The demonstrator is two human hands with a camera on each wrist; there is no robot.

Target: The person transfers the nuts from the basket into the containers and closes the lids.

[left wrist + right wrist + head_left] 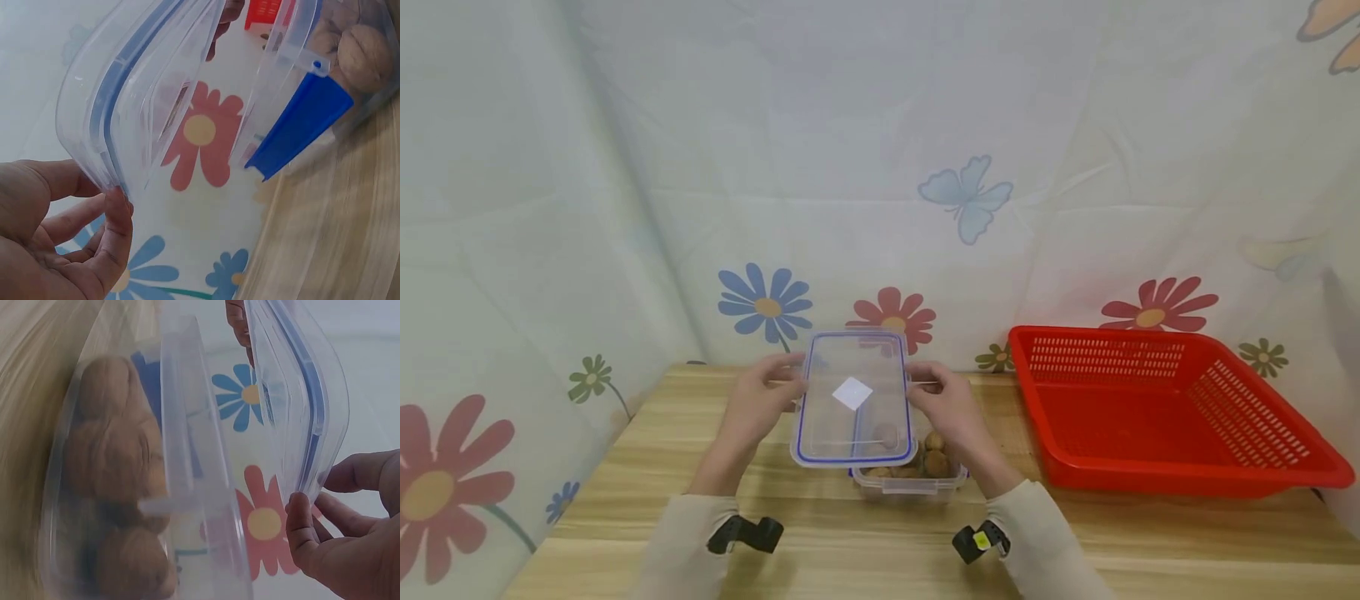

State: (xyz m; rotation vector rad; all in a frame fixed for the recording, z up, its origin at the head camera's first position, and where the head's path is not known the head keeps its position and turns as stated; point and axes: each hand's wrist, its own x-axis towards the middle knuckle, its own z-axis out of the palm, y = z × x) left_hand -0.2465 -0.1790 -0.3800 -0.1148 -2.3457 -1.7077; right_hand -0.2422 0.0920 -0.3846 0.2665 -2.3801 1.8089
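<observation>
A clear plastic lid (853,425) with a blue seal and a white diamond label is held up over a clear food container (917,487). My left hand (763,396) pinches the lid's left edge between thumb and fingers. On the opposite edge, my right hand (946,404) pinches it the same way. Inside the container lie several walnuts (119,450), brown and round. A blue side latch (306,125) hangs outward from the container's wall in the left wrist view. From the head, the lid overlaps the container's back left part and hides it.
To the right stands a large red plastic basket (1157,425) with slotted walls. The wooden table (617,492) ends at a white cloth backdrop (850,125) printed with flowers and butterflies. Each wrist wears a black strap with a small camera.
</observation>
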